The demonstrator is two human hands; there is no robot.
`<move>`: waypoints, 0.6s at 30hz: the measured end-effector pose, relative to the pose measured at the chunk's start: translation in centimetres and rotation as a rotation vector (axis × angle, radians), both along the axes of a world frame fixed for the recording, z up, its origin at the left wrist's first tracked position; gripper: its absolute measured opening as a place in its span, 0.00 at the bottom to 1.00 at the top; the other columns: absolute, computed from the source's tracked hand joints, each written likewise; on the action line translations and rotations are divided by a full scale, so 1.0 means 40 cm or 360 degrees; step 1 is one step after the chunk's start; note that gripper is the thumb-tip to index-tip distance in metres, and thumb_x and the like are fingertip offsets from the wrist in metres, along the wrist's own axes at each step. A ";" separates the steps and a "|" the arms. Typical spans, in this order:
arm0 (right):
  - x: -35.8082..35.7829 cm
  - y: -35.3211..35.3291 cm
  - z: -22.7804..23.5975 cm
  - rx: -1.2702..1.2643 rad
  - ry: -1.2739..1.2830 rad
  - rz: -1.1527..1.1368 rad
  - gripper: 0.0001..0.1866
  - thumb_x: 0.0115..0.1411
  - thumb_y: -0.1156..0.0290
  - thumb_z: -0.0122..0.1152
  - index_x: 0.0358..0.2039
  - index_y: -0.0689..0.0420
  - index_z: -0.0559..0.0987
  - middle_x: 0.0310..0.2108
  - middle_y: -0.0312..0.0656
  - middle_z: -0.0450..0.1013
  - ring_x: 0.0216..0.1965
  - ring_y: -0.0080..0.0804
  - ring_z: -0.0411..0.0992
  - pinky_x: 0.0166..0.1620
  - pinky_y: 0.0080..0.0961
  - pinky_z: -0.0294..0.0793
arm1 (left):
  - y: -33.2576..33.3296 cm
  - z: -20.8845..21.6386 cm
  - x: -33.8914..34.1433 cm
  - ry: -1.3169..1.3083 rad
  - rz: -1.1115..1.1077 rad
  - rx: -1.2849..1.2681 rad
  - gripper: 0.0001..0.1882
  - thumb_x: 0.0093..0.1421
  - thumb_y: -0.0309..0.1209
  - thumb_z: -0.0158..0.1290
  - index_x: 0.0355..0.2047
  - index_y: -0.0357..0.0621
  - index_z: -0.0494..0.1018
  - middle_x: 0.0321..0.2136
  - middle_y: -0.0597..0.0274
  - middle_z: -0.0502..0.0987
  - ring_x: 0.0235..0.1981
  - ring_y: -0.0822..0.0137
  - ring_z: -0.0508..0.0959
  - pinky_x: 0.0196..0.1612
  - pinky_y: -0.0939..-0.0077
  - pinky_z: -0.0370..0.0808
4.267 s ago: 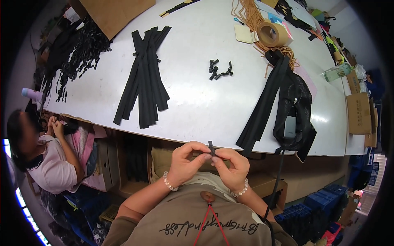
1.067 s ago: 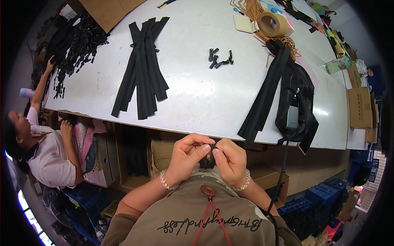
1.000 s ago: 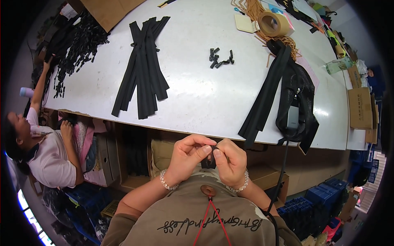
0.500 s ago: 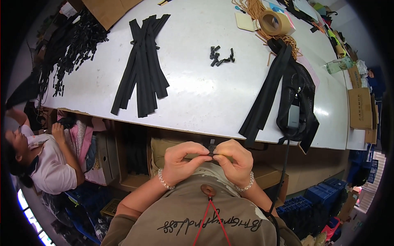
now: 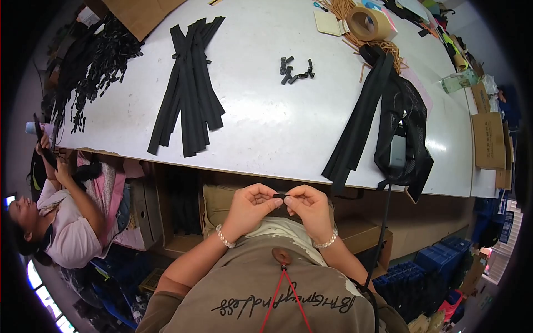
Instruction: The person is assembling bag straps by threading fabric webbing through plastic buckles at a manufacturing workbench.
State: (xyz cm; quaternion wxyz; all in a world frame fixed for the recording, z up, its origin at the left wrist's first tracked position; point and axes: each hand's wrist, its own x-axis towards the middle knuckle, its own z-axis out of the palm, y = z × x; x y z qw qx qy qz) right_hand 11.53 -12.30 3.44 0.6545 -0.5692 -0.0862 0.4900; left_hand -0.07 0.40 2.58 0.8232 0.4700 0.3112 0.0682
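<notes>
Both my hands meet in front of my chest, just short of the table's near edge. My left hand (image 5: 251, 206) and my right hand (image 5: 308, 206) pinch one small black piece (image 5: 282, 196) between thumbs and fingertips. Most of that piece is covered by the fingers, so its kind is unclear. Several small black pieces (image 5: 289, 72) lie in a loose cluster on the white table (image 5: 266, 127) beyond my hands. Flat black strips (image 5: 191, 94) are piled crosswise to the left, and more long black strips (image 5: 355, 130) lie to the right.
A black mesh pouch (image 5: 408, 105) holding a grey device (image 5: 397, 152) lies at the right, its cable running down past my right arm. Behind it are a tape roll (image 5: 368, 24) and tan cords. Many black pieces (image 5: 108, 61) hang at far left, near a seated person (image 5: 72, 227).
The small black piece has turned from upright to lying across between my fingertips, and my hands have risen slightly. At the left, the other person has raised their arms with something dark.
</notes>
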 end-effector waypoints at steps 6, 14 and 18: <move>-0.020 -0.002 0.002 0.0261 -0.0013 -0.0157 0.03 0.54 0.82 0.56 0.31 0.63 0.74 0.28 0.36 0.70 0.26 0.17 0.67 0.29 0.13 0.67 | -0.002 0.029 -0.001 -0.0091 -0.0022 0.0067 0.07 0.52 0.18 0.56 0.32 0.36 0.71 0.31 0.62 0.76 0.32 0.78 0.75 0.36 0.85 0.73; -0.015 0.005 0.070 0.0411 -0.0568 -0.0004 0.03 0.53 0.83 0.56 0.30 0.65 0.73 0.31 0.38 0.69 0.33 0.20 0.66 0.35 0.15 0.67 | 0.007 0.094 -0.003 -0.0354 -0.0068 0.0591 0.12 0.52 0.18 0.55 0.38 0.36 0.73 0.35 0.60 0.74 0.36 0.74 0.74 0.38 0.82 0.73; -0.006 0.006 0.095 0.0286 -0.0605 0.0113 0.03 0.53 0.81 0.58 0.26 0.64 0.72 0.25 0.36 0.67 0.27 0.19 0.65 0.31 0.15 0.67 | 0.012 0.098 0.000 -0.0473 -0.0133 0.0590 0.12 0.53 0.19 0.53 0.40 0.35 0.72 0.35 0.60 0.74 0.35 0.75 0.73 0.38 0.83 0.71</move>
